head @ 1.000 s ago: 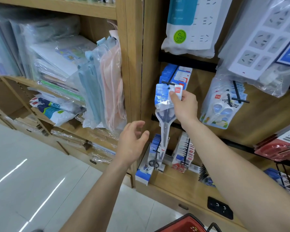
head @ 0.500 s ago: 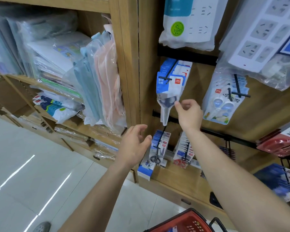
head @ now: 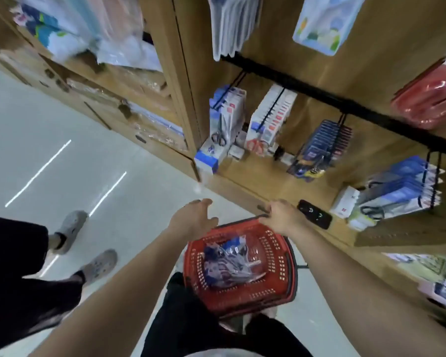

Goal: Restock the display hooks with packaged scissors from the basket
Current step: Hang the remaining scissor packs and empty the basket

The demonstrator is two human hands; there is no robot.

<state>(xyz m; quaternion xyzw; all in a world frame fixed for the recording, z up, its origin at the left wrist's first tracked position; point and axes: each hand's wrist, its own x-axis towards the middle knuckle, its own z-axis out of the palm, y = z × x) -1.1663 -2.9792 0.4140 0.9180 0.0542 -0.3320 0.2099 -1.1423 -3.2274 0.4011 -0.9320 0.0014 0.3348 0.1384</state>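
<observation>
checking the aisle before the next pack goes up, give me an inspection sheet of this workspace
surface: wooden shelf ledge, pale glossy floor
job's things: red plastic mesh basket holds clear-bagged scissors packs; black wire display hooks carry stock
clutter: small white-and-blue boxes on ledge
grippers: left hand open by basket rim; right hand at far rim, grip unclear
cables: nothing seen
surroundings: grey clogs, black trousers, at left

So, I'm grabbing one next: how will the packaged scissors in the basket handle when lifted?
Probably slippery: the packaged scissors show glossy clear plastic. Likely floppy at the wrapper, stiff along the blades. Heaped loosely in the red basket, neighbours may slide or snag.
</observation>
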